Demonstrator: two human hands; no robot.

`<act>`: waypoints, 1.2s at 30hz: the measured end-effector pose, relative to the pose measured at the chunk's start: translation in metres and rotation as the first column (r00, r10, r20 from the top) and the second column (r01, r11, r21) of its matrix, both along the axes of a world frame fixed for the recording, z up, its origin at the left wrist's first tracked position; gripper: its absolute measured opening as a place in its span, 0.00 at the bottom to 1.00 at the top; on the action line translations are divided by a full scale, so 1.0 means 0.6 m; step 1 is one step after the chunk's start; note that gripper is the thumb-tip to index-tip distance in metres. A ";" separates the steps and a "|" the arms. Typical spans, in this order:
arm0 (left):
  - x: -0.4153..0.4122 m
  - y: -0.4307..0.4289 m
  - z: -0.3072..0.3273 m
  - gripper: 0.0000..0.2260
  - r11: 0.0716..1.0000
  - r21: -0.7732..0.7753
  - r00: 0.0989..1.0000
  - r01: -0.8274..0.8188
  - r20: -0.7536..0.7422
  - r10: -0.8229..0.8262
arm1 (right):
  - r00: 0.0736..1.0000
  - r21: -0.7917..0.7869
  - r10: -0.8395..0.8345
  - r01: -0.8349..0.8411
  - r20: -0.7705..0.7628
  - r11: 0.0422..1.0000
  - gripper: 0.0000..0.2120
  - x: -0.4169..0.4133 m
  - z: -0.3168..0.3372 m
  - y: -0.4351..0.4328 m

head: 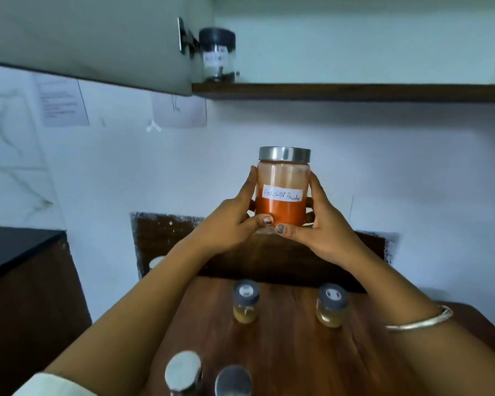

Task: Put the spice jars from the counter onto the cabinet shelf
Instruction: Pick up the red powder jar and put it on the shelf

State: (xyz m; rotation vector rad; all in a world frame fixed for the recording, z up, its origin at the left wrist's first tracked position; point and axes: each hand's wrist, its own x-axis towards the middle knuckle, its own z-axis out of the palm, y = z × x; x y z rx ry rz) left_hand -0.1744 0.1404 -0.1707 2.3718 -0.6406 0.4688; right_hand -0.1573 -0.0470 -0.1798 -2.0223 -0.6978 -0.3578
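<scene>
A glass jar of red chilli powder (282,178) with a steel lid and a white handwritten label is held upright in mid-air, below the cabinet shelf (352,92). My left hand (229,224) grips its left side and my right hand (323,224) its right side, both thumbs at its base. A black-lidded jar (217,54) stands at the shelf's left end. On the wooden counter (286,344) stand two small grey-lidded jars (245,304) (331,308) of yellowish spice. Two steel-lidded jars (183,372) (233,381) sit at the bottom edge.
The open cabinet door (92,38) hangs at the upper left with its hinge beside the shelf jar. Papers (60,101) are stuck on the white wall. A black-topped counter (15,250) lies at the left. A white lid (156,262) shows behind my left forearm.
</scene>
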 end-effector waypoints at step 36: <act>0.438 0.030 0.286 0.16 0.865 -0.408 0.650 -0.293 0.578 0.493 | 0.822 -0.133 -0.347 0.447 0.452 0.885 0.18 0.428 0.353 0.113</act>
